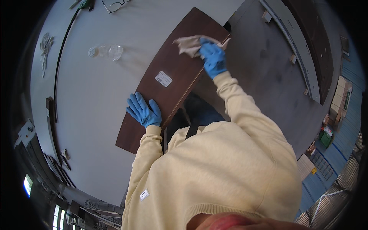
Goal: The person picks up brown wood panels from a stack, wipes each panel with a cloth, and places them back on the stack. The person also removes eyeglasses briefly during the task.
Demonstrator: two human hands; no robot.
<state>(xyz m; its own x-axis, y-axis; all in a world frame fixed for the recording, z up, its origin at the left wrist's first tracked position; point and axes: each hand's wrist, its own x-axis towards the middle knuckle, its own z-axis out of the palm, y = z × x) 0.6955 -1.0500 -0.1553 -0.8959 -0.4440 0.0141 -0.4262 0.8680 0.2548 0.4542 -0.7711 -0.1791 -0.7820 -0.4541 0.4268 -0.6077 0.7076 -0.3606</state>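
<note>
A dark brown wooden board (172, 61) lies along the near edge of a pale table, with a small white label (163, 79) stuck on its face. My left hand (143, 110), in a blue glove, rests flat on the board's lower left part with its fingers spread. Toward the board's far right end, my right hand (212, 57), gloved in blue too, is closed on a crumpled beige cloth (189, 45). The cloth lies against the board's surface and reaches over its right edge. The right fingers are partly blurred.
On the pale table (92, 88) lie a clear plastic bottle (109, 52), eyeglasses (115, 6) and a crumpled white glove or rag (46, 48). Dark strips (51, 122) run along the left side. Across the grey floor (260, 65), long panels (306, 46) rest on small blocks.
</note>
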